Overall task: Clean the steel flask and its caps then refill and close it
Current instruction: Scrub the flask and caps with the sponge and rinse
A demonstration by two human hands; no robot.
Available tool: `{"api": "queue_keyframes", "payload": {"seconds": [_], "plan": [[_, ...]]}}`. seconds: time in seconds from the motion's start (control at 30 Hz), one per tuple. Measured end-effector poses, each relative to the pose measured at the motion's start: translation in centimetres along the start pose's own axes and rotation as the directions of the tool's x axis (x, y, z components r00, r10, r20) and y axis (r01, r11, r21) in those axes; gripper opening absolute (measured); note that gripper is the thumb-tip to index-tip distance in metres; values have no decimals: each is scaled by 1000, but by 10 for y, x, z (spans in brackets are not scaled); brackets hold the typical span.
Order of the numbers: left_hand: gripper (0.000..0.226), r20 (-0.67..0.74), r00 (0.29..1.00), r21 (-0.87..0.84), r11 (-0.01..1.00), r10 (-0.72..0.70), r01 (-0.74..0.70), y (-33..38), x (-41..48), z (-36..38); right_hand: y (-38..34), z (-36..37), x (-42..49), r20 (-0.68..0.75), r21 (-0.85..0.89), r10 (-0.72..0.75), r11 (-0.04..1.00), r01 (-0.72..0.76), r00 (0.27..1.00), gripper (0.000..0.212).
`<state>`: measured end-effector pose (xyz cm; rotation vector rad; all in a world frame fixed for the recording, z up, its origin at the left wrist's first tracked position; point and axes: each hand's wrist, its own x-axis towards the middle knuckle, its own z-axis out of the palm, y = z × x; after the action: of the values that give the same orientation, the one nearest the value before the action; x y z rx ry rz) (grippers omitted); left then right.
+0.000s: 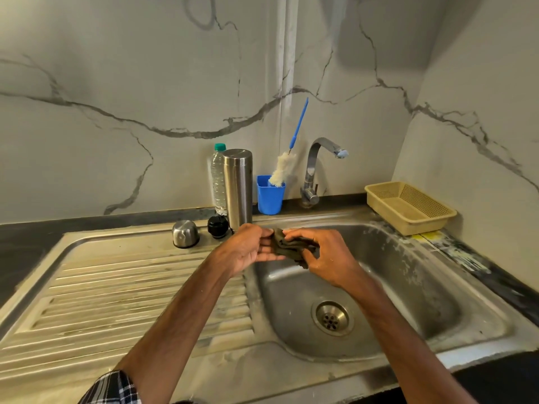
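The steel flask (238, 188) stands upside down at the back edge of the sink's drainboard. To its left sit the black inner cap (217, 226) and the steel outer cap (185, 233). Over the basin, my left hand (248, 247) and my right hand (319, 256) both grip a small dark green cloth (287, 245), bunched between them. A plastic water bottle (218, 182) with a green lid stands behind the flask.
A blue cup (269, 196) holds a blue-handled bottle brush (281, 170). The chrome tap (316, 167) is off. A beige plastic basket (408, 207) sits on the right counter. The sink basin (408, 287) has an open drain (332, 317); the ribbed drainboard (116, 301) lies left.
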<state>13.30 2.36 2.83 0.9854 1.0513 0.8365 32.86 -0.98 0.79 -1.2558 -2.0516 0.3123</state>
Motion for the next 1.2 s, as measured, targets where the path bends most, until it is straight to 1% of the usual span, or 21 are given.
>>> {"api": "queue_keyframes", "payload": {"seconds": [0.07,0.13,0.17,0.27,0.33,0.43,0.5,0.57,0.63,0.67,0.7,0.73,0.8,0.83,0.87,0.9,0.97,1.03,1.07,1.13,1.2], "plan": [[27,-18,1000,17,1000,6,-6,1,0,-1,-2,-2,-2,71,40,36,998,-39,997,50],[28,-31,999,38,999,19,-18,3,-2,-2,-4,-1,-3,148,139,85,985,-106,985,48],[29,-33,999,34,999,23,-21,4,-3,-2,-4,1,-3,177,187,109,972,-142,978,50],[34,-18,1000,-29,1000,-3,2,9,-7,0,-5,12,-1,177,222,197,947,-234,964,71],[44,-19,999,20,999,-30,30,13,-9,2,-3,15,2,148,321,214,913,-252,965,75],[53,-51,999,190,982,-14,23,17,-15,7,4,16,3,181,464,154,858,-222,971,58],[51,-80,996,265,964,31,-8,21,-19,11,6,15,4,213,536,129,814,-226,968,51],[48,-105,989,315,947,100,-62,24,-21,10,9,11,5,216,615,159,744,-261,963,48],[43,-147,964,350,923,223,-160,25,-20,3,16,8,7,212,666,230,678,-313,950,41],[40,-199,926,378,897,320,-229,25,-19,-2,20,7,6,217,691,278,634,-349,936,38],[35,-271,862,421,858,428,-294,25,-17,-7,23,6,5,219,708,329,595,-381,919,36],[30,-348,776,480,811,526,-334,24,-14,-12,25,6,5,216,721,371,562,-404,903,37],[20,-457,597,613,720,659,-325,23,-8,-22,26,8,4,191,724,434,543,-425,881,38],[20,-482,535,662,688,694,-297,21,-4,-26,26,9,4,174,720,452,548,-426,875,37],[24,-493,496,694,667,715,-273,19,0,-29,25,9,4,160,719,465,550,-425,871,36],[35,-492,481,715,652,725,-252,16,6,-32,24,10,4,146,717,476,553,-424,867,35],[64,-485,507,751,637,712,-176,12,18,-36,23,11,4,132,715,491,555,-425,861,32],[90,-482,569,764,637,666,-98,14,29,-37,23,13,3,122,705,506,561,-433,854,27],[98,-479,598,758,647,642,-87,16,35,-37,23,13,3,117,701,511,565,-436,851,24],[106,-465,639,736,669,612,-106,20,47,-39,24,15,3,107,698,518,569,-435,849,20],[105,-436,652,727,670,620,-150,21,56,-40,24,15,3,93,698,520,574,-428,849,20]]}}
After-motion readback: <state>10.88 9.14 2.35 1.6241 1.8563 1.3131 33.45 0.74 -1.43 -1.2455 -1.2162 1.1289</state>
